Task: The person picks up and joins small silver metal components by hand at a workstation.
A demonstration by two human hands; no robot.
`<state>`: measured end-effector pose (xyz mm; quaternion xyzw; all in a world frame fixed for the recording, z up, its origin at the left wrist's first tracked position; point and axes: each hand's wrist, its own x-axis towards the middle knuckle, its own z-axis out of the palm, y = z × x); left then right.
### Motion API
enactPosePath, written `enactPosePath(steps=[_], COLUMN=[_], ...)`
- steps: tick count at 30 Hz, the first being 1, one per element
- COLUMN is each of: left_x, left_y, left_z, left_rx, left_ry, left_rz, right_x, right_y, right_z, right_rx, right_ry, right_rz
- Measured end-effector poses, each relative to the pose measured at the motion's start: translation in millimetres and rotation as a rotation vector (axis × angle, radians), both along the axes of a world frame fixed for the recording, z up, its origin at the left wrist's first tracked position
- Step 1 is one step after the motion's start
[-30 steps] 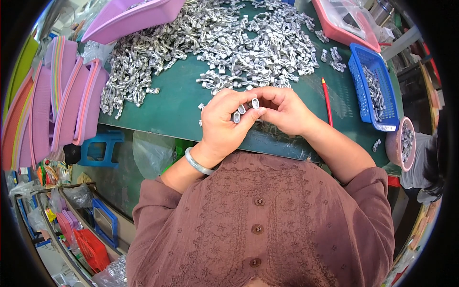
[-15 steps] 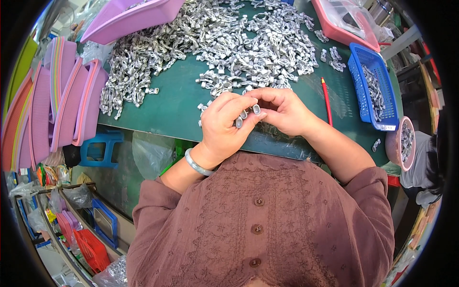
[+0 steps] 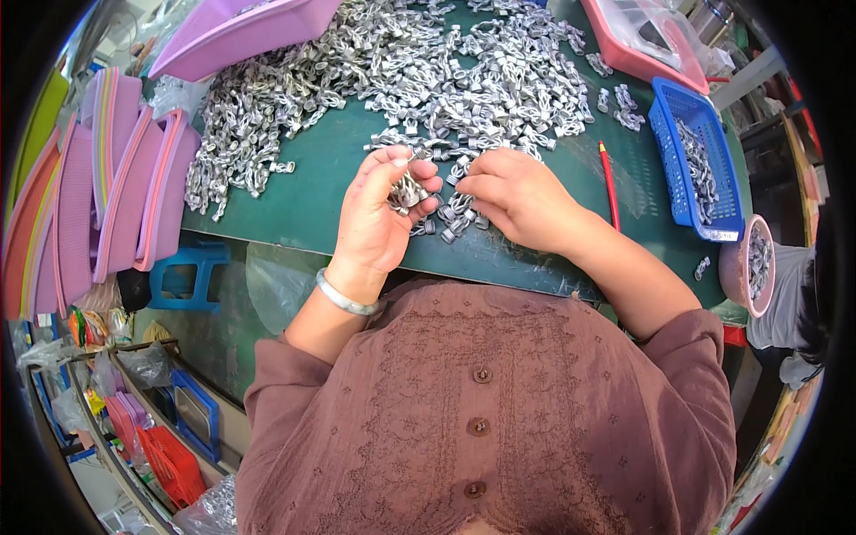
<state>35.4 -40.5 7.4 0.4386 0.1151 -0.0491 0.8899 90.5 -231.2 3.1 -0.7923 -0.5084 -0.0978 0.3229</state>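
Near the table's front edge, my left hand (image 3: 370, 209) is half turned up, its fingers curled round several small grey looped fittings (image 3: 407, 193). These have silvery caps and pale loops. To its right my right hand (image 3: 522, 194) is palm down, the fingers bent and pinched together over a small loose group of the same fittings (image 3: 456, 217) on the table. What lies between its fingertips is hidden. Beyond both hands spreads a large heap of the fittings (image 3: 481, 98).
A green tabletop (image 3: 308, 192) carries it all. Right of my hands lie a red pencil (image 3: 609, 185), a blue basket (image 3: 662, 160) and a pink bowl (image 3: 736, 276) of fittings. A purple tray (image 3: 241, 40) stands at the back left; stacked pink trays (image 3: 120, 178) stand at the left.
My hands were together round a few fittings; they have moved apart. The left has gone left and opened its palm upward, showing more fittings. The right has come down over the loose pieces.
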Motion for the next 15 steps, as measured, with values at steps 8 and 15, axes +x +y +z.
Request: enactPosePath(steps=[8,15], left_x=[-1.3,-5.6], left_y=[3.0,-0.6], left_z=[-1.5,-4.1], left_rx=[-0.074,0.141], left_ry=[0.023,-0.07], left_rz=[-0.064,0.003], right_x=[-1.8,1.2], right_y=[2.2,0.0], right_z=[-7.0,-3.7], right_rx=[-0.203,-0.006], right_ry=[-0.138,0.004], right_rz=[-0.064,-0.014])
